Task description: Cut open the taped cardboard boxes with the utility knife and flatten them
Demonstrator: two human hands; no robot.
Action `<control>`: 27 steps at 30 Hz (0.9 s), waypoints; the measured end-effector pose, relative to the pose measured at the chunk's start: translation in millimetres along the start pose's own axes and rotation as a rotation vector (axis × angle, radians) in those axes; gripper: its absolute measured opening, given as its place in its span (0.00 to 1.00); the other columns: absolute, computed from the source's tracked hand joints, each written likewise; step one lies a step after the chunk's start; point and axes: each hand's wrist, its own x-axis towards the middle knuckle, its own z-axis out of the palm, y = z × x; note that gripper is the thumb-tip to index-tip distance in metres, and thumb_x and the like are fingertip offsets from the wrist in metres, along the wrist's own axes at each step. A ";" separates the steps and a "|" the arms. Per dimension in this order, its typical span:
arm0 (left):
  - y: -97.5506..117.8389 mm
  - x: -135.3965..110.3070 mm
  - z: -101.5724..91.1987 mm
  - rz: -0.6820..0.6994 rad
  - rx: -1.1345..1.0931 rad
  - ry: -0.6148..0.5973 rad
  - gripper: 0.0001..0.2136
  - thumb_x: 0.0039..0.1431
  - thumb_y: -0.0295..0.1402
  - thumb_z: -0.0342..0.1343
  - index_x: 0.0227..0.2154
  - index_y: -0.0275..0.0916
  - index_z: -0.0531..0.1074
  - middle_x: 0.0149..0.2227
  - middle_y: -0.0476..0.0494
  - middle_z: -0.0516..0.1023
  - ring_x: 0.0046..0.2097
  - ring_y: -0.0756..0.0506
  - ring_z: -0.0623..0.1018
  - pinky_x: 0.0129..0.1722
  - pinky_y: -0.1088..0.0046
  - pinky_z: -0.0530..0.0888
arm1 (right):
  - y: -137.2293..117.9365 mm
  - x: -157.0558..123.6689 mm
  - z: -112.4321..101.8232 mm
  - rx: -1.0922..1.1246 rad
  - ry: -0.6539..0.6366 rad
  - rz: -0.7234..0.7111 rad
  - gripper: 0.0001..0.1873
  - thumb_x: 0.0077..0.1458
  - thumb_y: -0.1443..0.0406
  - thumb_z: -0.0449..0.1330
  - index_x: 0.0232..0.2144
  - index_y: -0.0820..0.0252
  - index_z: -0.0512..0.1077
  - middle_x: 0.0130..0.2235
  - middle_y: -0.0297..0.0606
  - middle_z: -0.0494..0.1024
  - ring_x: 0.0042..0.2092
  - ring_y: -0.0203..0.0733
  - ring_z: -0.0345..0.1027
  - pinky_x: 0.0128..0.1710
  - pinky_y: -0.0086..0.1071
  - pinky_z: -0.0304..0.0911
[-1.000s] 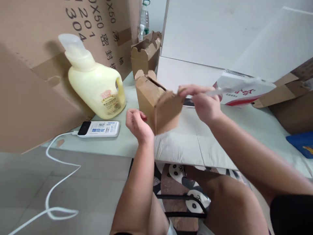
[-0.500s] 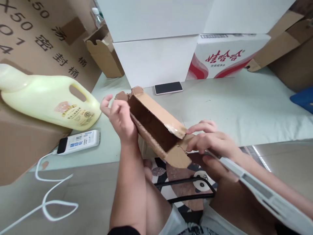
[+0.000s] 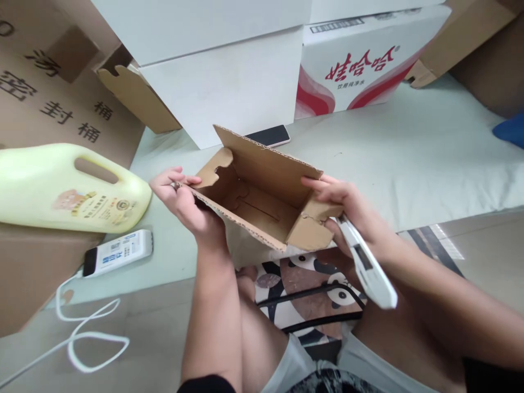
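Observation:
A small brown cardboard box (image 3: 262,210) is held above the near edge of the table, its top open and its inside bare. My left hand (image 3: 186,202) grips its left end, fingers over the rim beside a notched end flap (image 3: 215,166). My right hand (image 3: 347,204) pinches the right end, fingertips on the raised long flap (image 3: 266,153) and near the other end flap (image 3: 313,226). Tucked in that same right hand is a white utility knife (image 3: 370,267), its handle pointing down towards my lap; its blade end is hidden by the fingers.
White cartons (image 3: 229,82) and a red-and-white carton (image 3: 347,71) stand along the back. A black-screened phone (image 3: 268,135) lies behind the box. On the left are a pale yellow jug (image 3: 73,191), a white power bank (image 3: 118,252) with a cable (image 3: 77,333), and a large brown carton (image 3: 36,295).
The box's long far flap has swung up and outward, showing the inside. Both hands have shifted their hold along the rim, and the knife has turned to point more downward.

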 end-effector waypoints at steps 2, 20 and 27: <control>-5.9 -0.9 -1.1 0.092 -0.066 0.019 0.09 0.61 0.44 0.43 0.35 0.44 0.55 0.40 0.44 0.60 0.39 0.43 0.69 0.55 0.56 0.69 | 8.0 -0.6 1.5 0.109 0.045 0.065 0.19 0.60 0.62 0.59 0.52 0.46 0.59 0.66 0.44 0.71 0.67 0.57 0.65 0.60 0.55 0.66; 4.5 -7.7 -5.7 0.013 -0.167 0.107 0.06 0.65 0.37 0.42 0.32 0.44 0.56 0.39 0.47 0.64 0.33 0.47 0.75 0.44 0.63 0.75 | 13.8 15.4 5.5 0.296 0.205 0.263 0.25 0.55 0.42 0.61 0.37 0.48 0.55 0.61 0.40 0.76 0.48 0.49 0.77 0.41 0.43 0.71; -2.5 -5.0 -1.9 0.009 -0.080 0.125 0.06 0.65 0.38 0.38 0.34 0.44 0.52 0.37 0.47 0.66 0.33 0.47 0.76 0.45 0.63 0.75 | 35.0 13.3 21.7 -0.008 0.251 -0.052 0.16 0.68 0.56 0.54 0.56 0.43 0.59 0.59 0.42 0.74 0.63 0.51 0.68 0.62 0.53 0.65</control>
